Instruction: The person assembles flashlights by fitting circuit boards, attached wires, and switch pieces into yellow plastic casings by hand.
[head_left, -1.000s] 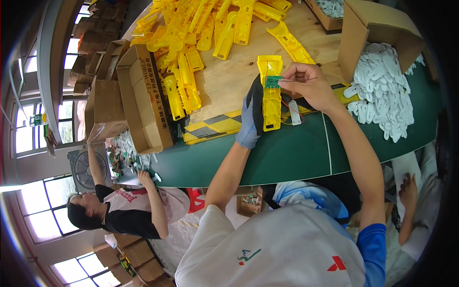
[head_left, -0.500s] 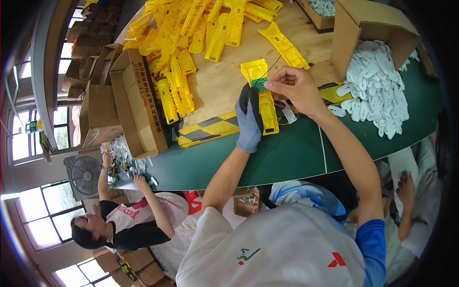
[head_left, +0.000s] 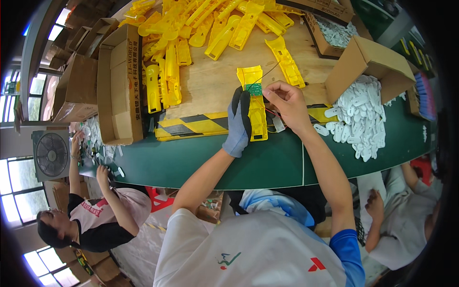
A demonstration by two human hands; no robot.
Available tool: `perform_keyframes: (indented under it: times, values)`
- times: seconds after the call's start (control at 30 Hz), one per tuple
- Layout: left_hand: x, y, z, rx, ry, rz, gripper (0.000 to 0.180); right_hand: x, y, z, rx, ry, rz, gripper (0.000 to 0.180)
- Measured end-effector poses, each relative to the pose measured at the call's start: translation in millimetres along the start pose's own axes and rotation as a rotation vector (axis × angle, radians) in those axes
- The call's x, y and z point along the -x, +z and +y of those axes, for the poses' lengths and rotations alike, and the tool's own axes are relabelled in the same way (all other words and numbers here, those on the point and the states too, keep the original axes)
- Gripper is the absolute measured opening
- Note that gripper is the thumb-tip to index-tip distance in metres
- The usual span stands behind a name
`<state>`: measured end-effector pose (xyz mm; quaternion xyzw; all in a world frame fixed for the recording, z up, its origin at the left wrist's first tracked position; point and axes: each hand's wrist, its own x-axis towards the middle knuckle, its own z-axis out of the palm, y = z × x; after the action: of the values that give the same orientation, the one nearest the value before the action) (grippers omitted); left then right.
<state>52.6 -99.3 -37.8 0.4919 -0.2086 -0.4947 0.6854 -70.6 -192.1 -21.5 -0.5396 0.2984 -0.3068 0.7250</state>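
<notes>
My left hand (head_left: pixel 237 122), in a blue-grey glove with dark fingers, grips a long yellow plastic housing (head_left: pixel 258 125) from its left side. The housing stands nearly upright in view, over the table's near edge. Across its upper part lies a small green circuit board (head_left: pixel 253 89), from which a thin dark wire curves up to the right. My bare right hand (head_left: pixel 288 106) is closed in a pinch at the board's right edge; its fingertips partly hide what they hold. Red wires run below that hand to a small white piece (head_left: pixel 278 125) beside the housing.
Yellow housings (head_left: pixel 222 38) lie heaped at the back; one (head_left: pixel 286 62) rests apart. Small white plastic parts (head_left: pixel 359 119) spill from a tipped carton (head_left: pixel 370 62) at right. An open carton (head_left: pixel 114 91) stands left. Co-workers sit on both sides; one person's hand (head_left: pixel 103 176) is at the left.
The whole view has swung, so the table and surroundings appear shifted left. Both hands keep nearly the same hold on the housing and board, the housing now slightly more upright.
</notes>
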Motion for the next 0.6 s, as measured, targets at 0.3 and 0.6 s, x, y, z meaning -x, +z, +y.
perform_keyframes:
  times: [0.3,0.6]
  values:
    - [-2,8,17,0.041,-0.119,-0.151,0.027,2,-8,-1,0.02,-0.021,0.026,0.013]
    - [0,2,15,-0.055,-0.112,-0.06,0.024,43,-29,-57,0.682,-0.286,0.171,0.014]
